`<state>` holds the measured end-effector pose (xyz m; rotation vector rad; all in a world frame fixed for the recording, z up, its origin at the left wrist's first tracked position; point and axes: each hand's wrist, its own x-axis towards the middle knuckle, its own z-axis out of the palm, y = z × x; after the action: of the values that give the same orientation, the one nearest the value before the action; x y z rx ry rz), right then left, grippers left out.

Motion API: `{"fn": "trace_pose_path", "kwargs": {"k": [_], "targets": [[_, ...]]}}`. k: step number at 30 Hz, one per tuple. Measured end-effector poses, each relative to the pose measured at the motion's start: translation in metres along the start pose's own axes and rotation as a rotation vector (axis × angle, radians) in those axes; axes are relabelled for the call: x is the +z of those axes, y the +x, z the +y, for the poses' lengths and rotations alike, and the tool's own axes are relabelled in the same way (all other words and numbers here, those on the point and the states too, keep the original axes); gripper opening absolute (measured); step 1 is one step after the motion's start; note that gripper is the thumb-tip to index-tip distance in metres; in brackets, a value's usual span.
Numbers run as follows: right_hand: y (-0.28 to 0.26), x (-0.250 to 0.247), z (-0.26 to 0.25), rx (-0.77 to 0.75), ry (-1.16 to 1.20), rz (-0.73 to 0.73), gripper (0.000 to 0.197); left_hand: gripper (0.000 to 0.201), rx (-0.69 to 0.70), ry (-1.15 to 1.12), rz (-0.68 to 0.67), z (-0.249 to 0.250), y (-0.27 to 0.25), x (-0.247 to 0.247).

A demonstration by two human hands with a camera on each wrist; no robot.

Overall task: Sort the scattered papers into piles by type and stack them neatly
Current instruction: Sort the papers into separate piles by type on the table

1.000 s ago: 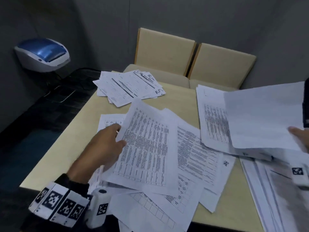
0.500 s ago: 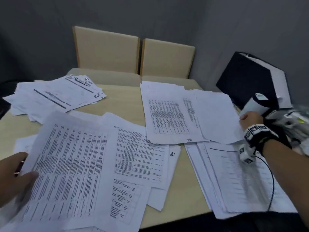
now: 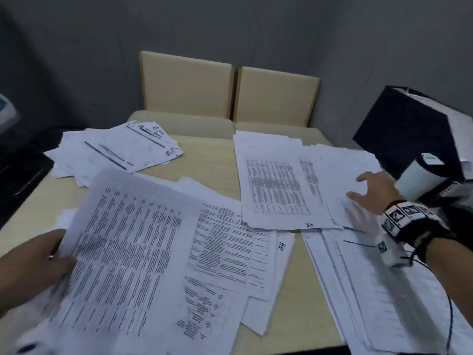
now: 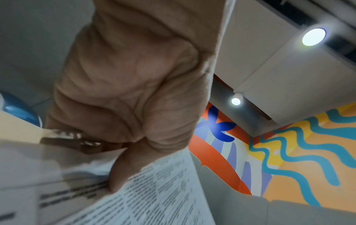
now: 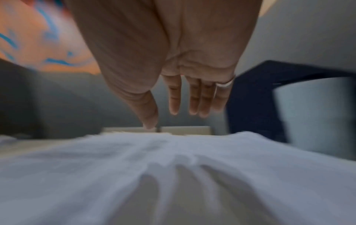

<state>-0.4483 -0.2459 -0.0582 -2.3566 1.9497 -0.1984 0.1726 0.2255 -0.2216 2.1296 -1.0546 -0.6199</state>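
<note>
My left hand grips the left edge of a printed table sheet, lifted over the loose papers at the near left; the left wrist view shows fingers curled round that sheet. My right hand, fingers straight, hovers just above the blank top sheet of the right pile; the right wrist view shows straight fingers over white paper. A table sheet marked HR lies in that pile. Another pile sits far left, and a further stack near right.
The beige table carries everything. Two beige chair backs stand behind it. A dark box and a white cylinder sit at the right edge, close to my right hand. A blue-and-white device is far left.
The right hand has let go of the blank sheet, which now lies on the right pile, and hovers over it with straight fingers. The left hand keeps holding its printed sheet. The head view swung right.
</note>
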Motion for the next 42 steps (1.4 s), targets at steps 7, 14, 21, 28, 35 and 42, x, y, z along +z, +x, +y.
{"fn": "trace_pose_path", "kwargs": {"k": [7, 14, 21, 28, 35, 42], "targets": [[-0.121, 0.003, -0.21, -0.553, 0.402, -0.407, 0.016, 0.028, -0.159, -0.083, 0.045, 0.168, -0.074, -0.04], [-0.177, 0.06, -0.334, -0.701, 0.172, -0.539, 0.071, 0.028, -0.314, -0.062, 0.107, 0.132, -0.086, -0.09], [-0.119, 0.051, -0.347, -0.59, -0.125, -0.532, 0.146, 0.035, -0.429, 0.059, -0.036, 0.104, -0.089, -0.088], [-0.103, 0.05, -0.345, -0.465, -0.037, -0.662, 0.147, 0.016, -0.518, 0.107, 0.017, 0.113, -0.092, -0.08], [-0.092, 0.055, -0.347, -0.463, -0.083, -0.561, 0.151, 0.031, -0.483, 0.117, 0.0, 0.124, -0.096, -0.075], [-0.087, 0.053, -0.351, -0.435, 0.069, -0.622, 0.095, 0.029, -0.461, 0.198, -0.021, 0.129, -0.093, -0.059]]}}
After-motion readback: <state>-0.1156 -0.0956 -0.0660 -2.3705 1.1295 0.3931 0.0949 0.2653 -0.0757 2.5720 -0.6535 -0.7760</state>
